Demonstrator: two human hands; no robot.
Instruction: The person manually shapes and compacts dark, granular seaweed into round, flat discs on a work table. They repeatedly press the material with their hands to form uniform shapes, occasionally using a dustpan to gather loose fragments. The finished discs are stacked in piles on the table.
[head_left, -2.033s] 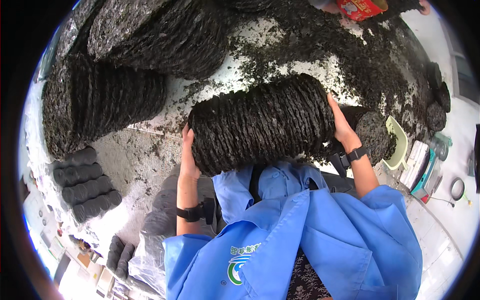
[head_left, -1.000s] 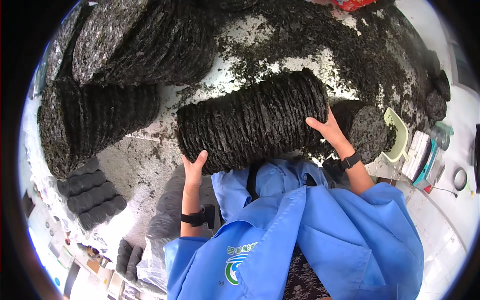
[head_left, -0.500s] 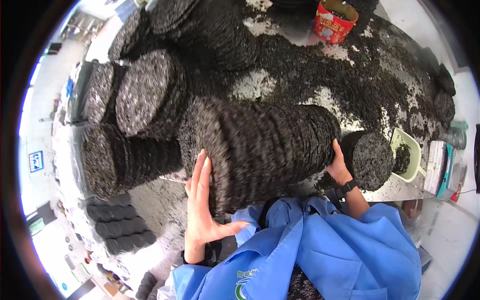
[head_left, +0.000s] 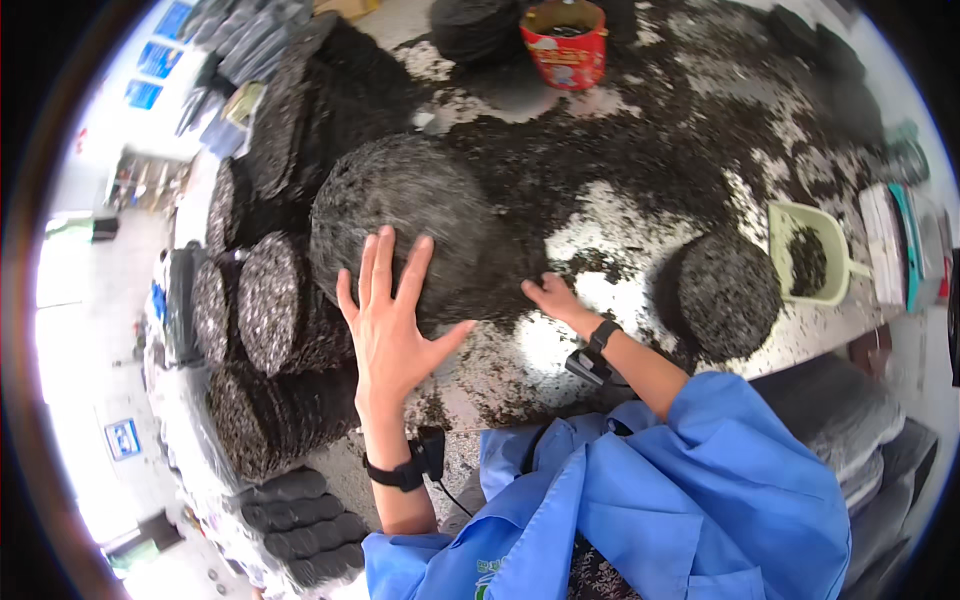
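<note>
A large stack of round dried seaweed sheets (head_left: 400,190) lies tipped on the table, one broad face turned toward me and smeared by motion. My left hand (head_left: 388,335) rests flat against the lower part of that face, fingers spread and thumb out to the right. At the stack's lower right edge is my right hand (head_left: 560,300), thumb and forefinger stretched toward it; the other fingers are partly hidden. A shorter seaweed stack (head_left: 728,295) stands apart on the right. More tipped stacks (head_left: 275,300) crowd together on the left.
Loose dark seaweed (head_left: 620,150) covers much of the white table (head_left: 600,225). A red bucket (head_left: 566,45) stands at the back, and a pale green dustpan (head_left: 835,255) holding flakes lies at right. Black rolled bundles (head_left: 305,525) sit lower left. A teal-edged scale-like box (head_left: 915,250) is far right.
The big stack has moved left and away from me, turning its round face toward me. Both hands went with it, my right hand coming much closer to my left. The view has shifted too.
</note>
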